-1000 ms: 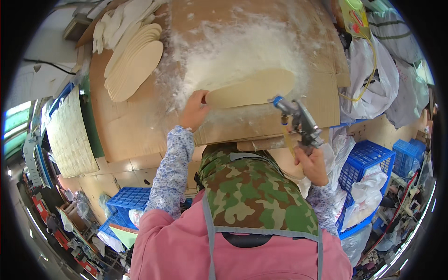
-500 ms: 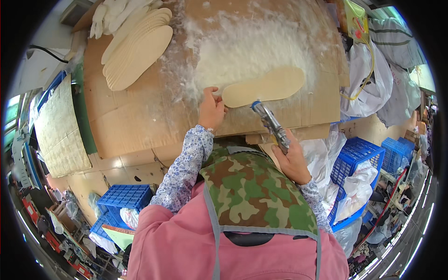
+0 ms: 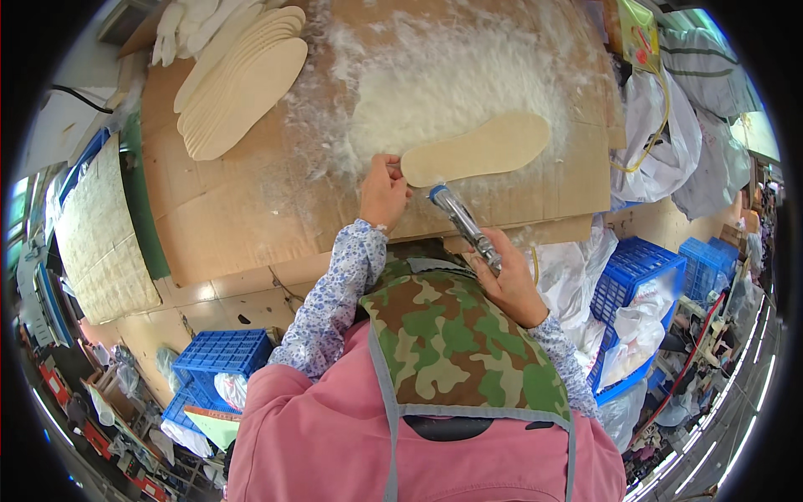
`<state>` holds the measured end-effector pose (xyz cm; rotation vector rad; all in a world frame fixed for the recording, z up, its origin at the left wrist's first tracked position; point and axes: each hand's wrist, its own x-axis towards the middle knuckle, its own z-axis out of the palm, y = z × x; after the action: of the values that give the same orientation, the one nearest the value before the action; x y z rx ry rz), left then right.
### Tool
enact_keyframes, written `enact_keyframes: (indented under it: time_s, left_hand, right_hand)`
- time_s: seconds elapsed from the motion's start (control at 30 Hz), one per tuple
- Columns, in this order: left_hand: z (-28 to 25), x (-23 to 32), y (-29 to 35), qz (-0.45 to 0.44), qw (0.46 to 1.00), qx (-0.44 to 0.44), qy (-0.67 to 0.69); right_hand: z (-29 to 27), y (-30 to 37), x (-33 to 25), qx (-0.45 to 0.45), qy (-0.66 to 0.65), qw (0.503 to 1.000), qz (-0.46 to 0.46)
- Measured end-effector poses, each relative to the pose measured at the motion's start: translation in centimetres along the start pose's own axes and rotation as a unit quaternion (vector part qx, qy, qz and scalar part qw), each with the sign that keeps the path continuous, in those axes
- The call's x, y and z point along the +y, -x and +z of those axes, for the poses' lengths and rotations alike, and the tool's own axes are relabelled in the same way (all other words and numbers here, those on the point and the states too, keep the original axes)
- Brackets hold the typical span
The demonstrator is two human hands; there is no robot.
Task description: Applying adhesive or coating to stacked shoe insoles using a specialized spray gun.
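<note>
- at the far left of the frame, a worn, off-white, stained flat sheet (image 3: 109, 238) hangs beside your work surface.
- lower left, a blue plastic lattice crate (image 3: 222, 351) stands on the floor.
- upper left, a fanned stack of cream, sole-shaped flat pieces (image 3: 242, 96) lies on the broad brown cardboard sheet (image 3: 242, 222) in front of you, with white cloth-like gloves (image 3: 201, 21) just above it.
- at centre, your left hand (image 3: 385, 197), below a white sleeve with blue flowers (image 3: 335, 293), is at the left end of the single piece; its fingers are curled close together, but you cannot tell whether they pinch the edge.
- above the middle, a rough white fibrous patch (image 3: 443, 84) spreads over the cardboard.
- right of centre, the single cream, sole-shaped flat piece (image 3: 481, 151) lies slanted along the lower part of that patch, its right end higher.
- just below its left part is the blue-ringed nozzle of your silver metal spray gun (image 3: 462, 219), pointing up and left; you cannot tell whether it touches.
- your right hand (image 3: 514, 280) is wrapped around the gun's lower end.
- at the right, a blue plastic basket (image 3: 613, 280) stands near white plastic bags.
</note>
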<state>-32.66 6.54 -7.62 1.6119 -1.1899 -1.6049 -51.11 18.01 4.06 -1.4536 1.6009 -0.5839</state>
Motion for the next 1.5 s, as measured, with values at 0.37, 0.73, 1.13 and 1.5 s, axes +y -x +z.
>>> enact_keyframes:
  time_s: [0.37,0.73,1.13,1.5]
  left_hand:
    - [0.7,-0.2,0.1,0.027,0.998,0.038,-0.044]
    - [0.8,-0.2,0.2,0.028,0.997,0.051,-0.044]
    - [0.3,-1.4,-0.1,0.057,0.994,0.064,-0.064]
    - [-0.2,-1.5,-0.4,0.056,0.996,0.026,-0.063]
  right_hand:
    - [-3.3,-0.3,1.3,0.06,0.004,0.997,0.058]
    - [-8.1,-1.4,5.2,0.184,-0.016,0.981,0.053]
    - [-7.4,-1.6,5.2,0.157,-0.025,0.985,0.062]
    - [-1.8,-1.4,0.6,0.018,-0.034,0.999,-0.007]
